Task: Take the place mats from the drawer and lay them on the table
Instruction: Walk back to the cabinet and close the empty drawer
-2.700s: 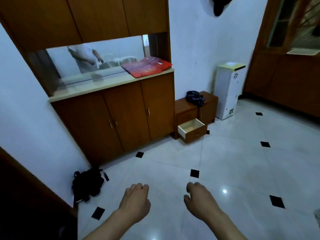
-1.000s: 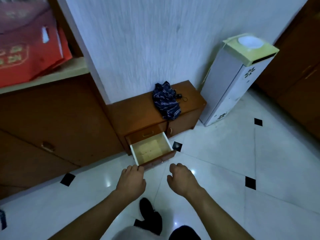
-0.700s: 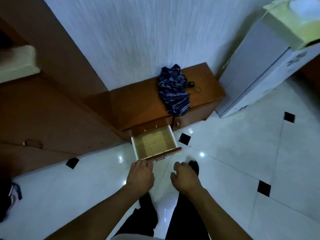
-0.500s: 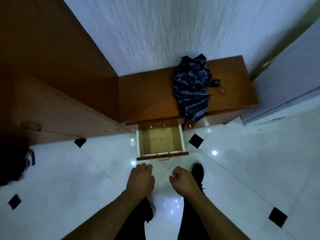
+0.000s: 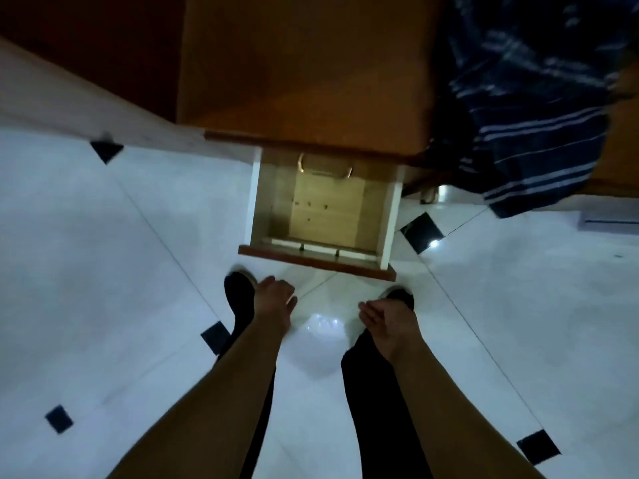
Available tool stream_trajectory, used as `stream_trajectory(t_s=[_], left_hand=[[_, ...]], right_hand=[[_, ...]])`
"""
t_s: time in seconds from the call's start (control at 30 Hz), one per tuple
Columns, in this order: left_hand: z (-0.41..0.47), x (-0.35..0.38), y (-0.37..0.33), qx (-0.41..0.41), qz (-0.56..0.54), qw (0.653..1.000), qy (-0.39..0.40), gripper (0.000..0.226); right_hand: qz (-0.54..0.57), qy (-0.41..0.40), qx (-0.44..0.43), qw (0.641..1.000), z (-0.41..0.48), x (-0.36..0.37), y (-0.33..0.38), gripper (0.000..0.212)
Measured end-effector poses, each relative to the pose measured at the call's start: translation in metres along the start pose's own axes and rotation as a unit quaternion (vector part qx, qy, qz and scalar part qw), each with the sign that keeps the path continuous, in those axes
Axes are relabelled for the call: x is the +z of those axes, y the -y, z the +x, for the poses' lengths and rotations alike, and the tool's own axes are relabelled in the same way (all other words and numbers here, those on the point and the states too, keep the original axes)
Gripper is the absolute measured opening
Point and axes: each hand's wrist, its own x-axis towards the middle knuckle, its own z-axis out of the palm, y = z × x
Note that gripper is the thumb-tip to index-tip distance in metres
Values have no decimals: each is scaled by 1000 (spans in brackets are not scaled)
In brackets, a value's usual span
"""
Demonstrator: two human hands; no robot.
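I look straight down into an open drawer (image 5: 390, 216) pulled out of a low wooden cabinet (image 5: 311, 74). A pale yellowish flat surface (image 5: 326, 212) lies inside it; I cannot tell whether this is a place mat or the drawer's bottom. My left hand (image 5: 275, 302) hangs just below the drawer's front panel, fingers loosely curled and apart, holding nothing. My right hand (image 5: 383, 319) is beside it, a little lower, palm turned inward and empty. Neither hand touches the drawer.
A dark blue striped cloth (image 5: 529, 108) lies on the cabinet top at the right and hangs over its edge. A taller cabinet (image 5: 62, 95) stands at the left. My black shoes (image 5: 238, 295) stand on white floor tiles with black diamonds (image 5: 423, 233).
I have walked up to the drawer and bent over it, so it now fills the middle of the view. Both hands stayed low in front of me, empty.
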Motion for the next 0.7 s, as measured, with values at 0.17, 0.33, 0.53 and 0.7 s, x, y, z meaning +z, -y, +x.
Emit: stream_trajectory(t_s=[0.17, 0.33, 0.53, 0.7], left_hand=[[52, 14, 1, -61, -203, 977, 17, 24], [66, 19, -20, -43, -220, 972, 67, 19], [76, 29, -39, -42, -125, 988, 78, 14], [89, 51, -61, 17, -36, 998, 43, 11]], right_hand=[[87, -4, 38, 996, 41, 26, -7, 6], [119, -20, -15, 993, 59, 54, 6, 32], [119, -60, -56, 990, 64, 78, 28, 49], [98, -44, -76, 991, 73, 98, 50, 25]])
